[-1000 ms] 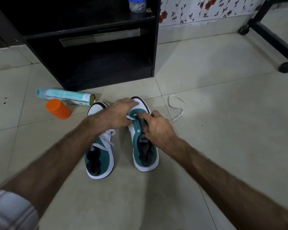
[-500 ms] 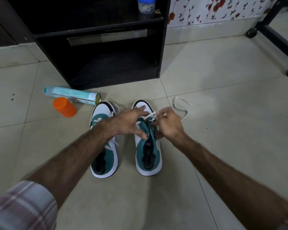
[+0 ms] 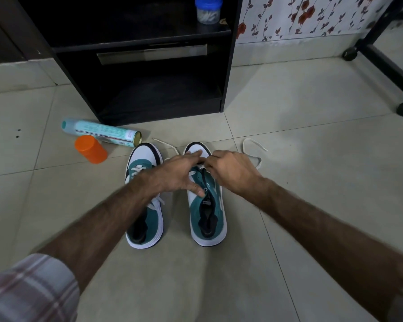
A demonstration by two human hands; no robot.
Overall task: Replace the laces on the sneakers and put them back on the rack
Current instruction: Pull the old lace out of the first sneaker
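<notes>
Pale floor tiles (image 3: 300, 182) everywhere, far edge met by a flowered wall, cut off at the top

Black rack (image 3: 149, 89) at far centre, upper part out of frame, lower shelf too dark to read; small blue-lidded jar (image 3: 208, 10) on its upper shelf, contents unclear

Black wheeled frame (image 3: 386, 63) far right, only partly seen

Two forearms reaching in from the near edge, plaid sleeve (image 3: 28, 289) at near left

Green-and-white left sneaker (image 3: 144, 205) laced, partly hidden under the left forearm; right sneaker (image 3: 207, 212) just beside it, toe and front eyelets hidden by both hands

Left hand (image 3: 179, 175) spread flat on the right sneaker, fingers straight, thumb pressing by an eyelet

Right hand (image 3: 233, 170) curled at the front eyelets, pinching the white lace (image 3: 254, 149); fingertips hidden, lace trailing onto the tiles to the far right

Teal spray can (image 3: 100, 132) lying on its side far left, orange cap (image 3: 90, 149) just beside it
</notes>
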